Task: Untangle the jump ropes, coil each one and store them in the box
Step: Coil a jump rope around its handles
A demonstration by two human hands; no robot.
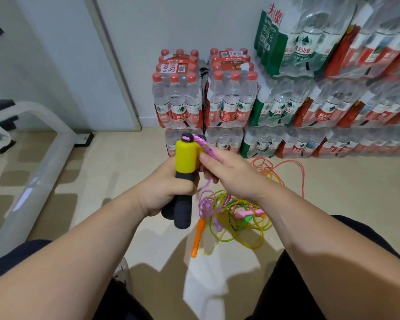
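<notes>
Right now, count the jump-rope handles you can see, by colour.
Yellow-and-black handles, held in the left hand: 2
Orange handle, on the floor: 1
Pink handle, in the tangle: 1
Green handle, mostly hidden: 1
Total: 5

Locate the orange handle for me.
Head view, low centre: the orange handle lies on the floor at the left edge of the rope tangle, just below the black handles that the left hand grips, left of the pink handle.
</notes>
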